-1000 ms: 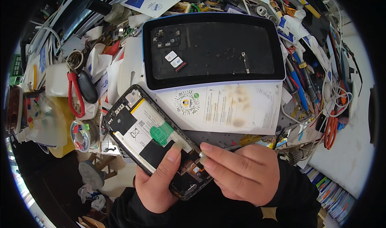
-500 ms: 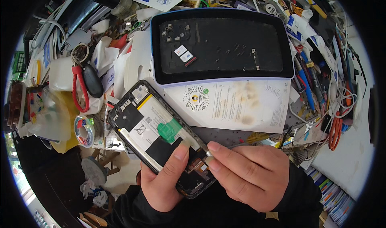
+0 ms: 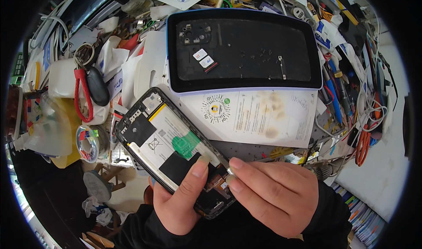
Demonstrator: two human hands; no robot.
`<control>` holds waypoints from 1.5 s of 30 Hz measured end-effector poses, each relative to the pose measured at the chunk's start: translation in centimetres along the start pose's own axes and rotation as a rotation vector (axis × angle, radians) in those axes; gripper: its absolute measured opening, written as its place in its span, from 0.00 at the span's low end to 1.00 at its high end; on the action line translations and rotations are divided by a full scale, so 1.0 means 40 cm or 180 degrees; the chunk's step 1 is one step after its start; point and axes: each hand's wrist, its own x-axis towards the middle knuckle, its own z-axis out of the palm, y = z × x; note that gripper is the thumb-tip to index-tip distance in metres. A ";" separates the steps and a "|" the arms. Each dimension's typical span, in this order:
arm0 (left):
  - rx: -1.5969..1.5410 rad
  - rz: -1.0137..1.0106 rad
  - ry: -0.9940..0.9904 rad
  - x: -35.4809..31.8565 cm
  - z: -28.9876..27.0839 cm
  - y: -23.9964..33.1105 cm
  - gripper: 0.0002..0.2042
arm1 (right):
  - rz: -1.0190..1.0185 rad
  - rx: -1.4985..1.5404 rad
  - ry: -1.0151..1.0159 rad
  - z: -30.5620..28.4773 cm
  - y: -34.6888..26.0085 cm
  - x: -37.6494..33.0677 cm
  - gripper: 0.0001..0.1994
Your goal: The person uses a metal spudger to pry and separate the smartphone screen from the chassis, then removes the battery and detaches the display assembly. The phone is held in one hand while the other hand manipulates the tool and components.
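Observation:
An opened smartphone (image 3: pixel 140 130) lies tilted in my left hand (image 3: pixel 178 209), its inside facing up. My left thumb rests on its lower part, beside a black patch on the battery (image 3: pixel 162 141), which carries a green sticker. The left fingers are mostly hidden under the phone. My right hand (image 3: pixel 279 196) pinches a small silvery piece (image 3: pixel 229 171) between thumb and fingers at the phone's lower right edge. Most of that piece is covered by the fingertips, so its kind is unclear. Bare circuitry (image 3: pixel 218 181) shows between the two hands.
Beyond the phone, a black tray (image 3: pixel 252 36) holds two white cards (image 3: pixel 205 62), several tiny screws (image 3: pixel 262 53) and a thin metal strip (image 3: pixel 281 67). It sits on a printed white sheet (image 3: pixel 263 121). Keys with a red strap (image 3: pixel 81 95) and a solder spool (image 3: pixel 88 143) lie left; cables and tools (image 3: pixel 336 95) crowd the right.
Both hands and the phone stay almost in place. The right fingertips have shifted very slightly along the phone's edge, and the whole view has moved a little.

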 end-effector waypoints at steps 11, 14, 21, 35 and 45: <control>-0.0016 -0.0030 -0.0033 -0.004 0.005 0.004 0.17 | -0.0015 -0.0076 -0.0250 -0.017 -0.007 0.001 0.12; -0.0238 -0.0083 -0.0094 -0.005 0.002 0.006 0.16 | 0.0011 -0.0069 -0.0198 -0.016 -0.007 -0.001 0.12; -0.0405 -0.0169 -0.0094 -0.007 -0.001 0.009 0.15 | -0.0059 -0.0079 -0.0124 -0.008 -0.004 -0.002 0.11; -0.0020 -0.0104 0.0026 -0.008 0.011 0.010 0.16 | -0.0022 -0.0209 -0.0375 -0.027 -0.013 0.010 0.10; -0.0284 -0.0934 -0.0163 -0.010 0.019 0.051 0.22 | -0.0356 0.0188 0.0211 0.007 -0.034 -0.028 0.17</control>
